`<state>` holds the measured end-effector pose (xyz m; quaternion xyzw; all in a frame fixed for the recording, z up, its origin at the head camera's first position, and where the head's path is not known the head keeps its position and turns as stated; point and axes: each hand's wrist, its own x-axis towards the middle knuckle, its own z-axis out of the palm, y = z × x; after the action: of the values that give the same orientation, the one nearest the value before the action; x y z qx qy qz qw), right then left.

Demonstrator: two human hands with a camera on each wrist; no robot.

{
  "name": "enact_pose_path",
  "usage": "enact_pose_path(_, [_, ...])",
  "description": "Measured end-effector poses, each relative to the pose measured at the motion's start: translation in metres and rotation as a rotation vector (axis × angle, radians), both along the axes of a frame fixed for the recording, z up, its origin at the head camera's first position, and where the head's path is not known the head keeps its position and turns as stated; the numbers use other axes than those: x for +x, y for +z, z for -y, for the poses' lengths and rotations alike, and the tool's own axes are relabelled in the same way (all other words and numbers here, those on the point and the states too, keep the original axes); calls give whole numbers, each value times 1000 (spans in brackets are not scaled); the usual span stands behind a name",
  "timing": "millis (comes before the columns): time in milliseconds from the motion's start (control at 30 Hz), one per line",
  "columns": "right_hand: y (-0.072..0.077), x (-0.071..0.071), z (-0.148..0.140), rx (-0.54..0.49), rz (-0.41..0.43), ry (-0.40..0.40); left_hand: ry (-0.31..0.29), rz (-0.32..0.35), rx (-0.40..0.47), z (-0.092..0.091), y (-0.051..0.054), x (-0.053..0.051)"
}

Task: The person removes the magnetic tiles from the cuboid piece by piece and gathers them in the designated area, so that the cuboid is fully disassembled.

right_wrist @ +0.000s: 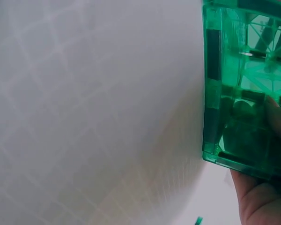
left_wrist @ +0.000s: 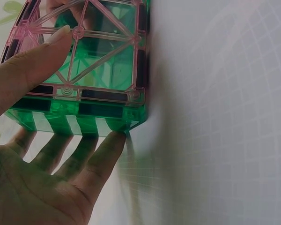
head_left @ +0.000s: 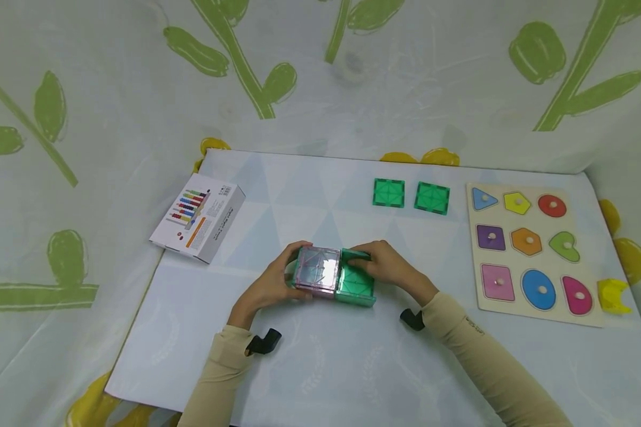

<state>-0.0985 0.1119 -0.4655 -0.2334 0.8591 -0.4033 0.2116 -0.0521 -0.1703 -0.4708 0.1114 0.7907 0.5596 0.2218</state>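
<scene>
On the table, a translucent box of magnetic tiles has a pink tile (head_left: 317, 270) on top of its left part and an uncovered green part (head_left: 357, 281) at the right. The left hand (head_left: 273, 281) grips the left end; in the left wrist view its thumb lies on the pink tile (left_wrist: 103, 65) and its fingers touch the green side wall (left_wrist: 84, 123). The right hand (head_left: 389, 264) holds the right part, its fingers reaching over the green back wall. In the right wrist view a thumb or finger shows inside the green walls (right_wrist: 213, 93).
Two green square tiles (head_left: 389, 193) (head_left: 432, 197) lie behind the box. A wooden shape puzzle board (head_left: 523, 276) is at the right, beside a yellow piece (head_left: 613, 296). A white printed carton (head_left: 199, 216) lies at the left. Patterned cloth hangs behind the table.
</scene>
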Motion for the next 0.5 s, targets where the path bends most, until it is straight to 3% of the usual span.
enact_pose_path(500, [2,1,-1,-7,11,-32,2,-1,3,1,-2,0])
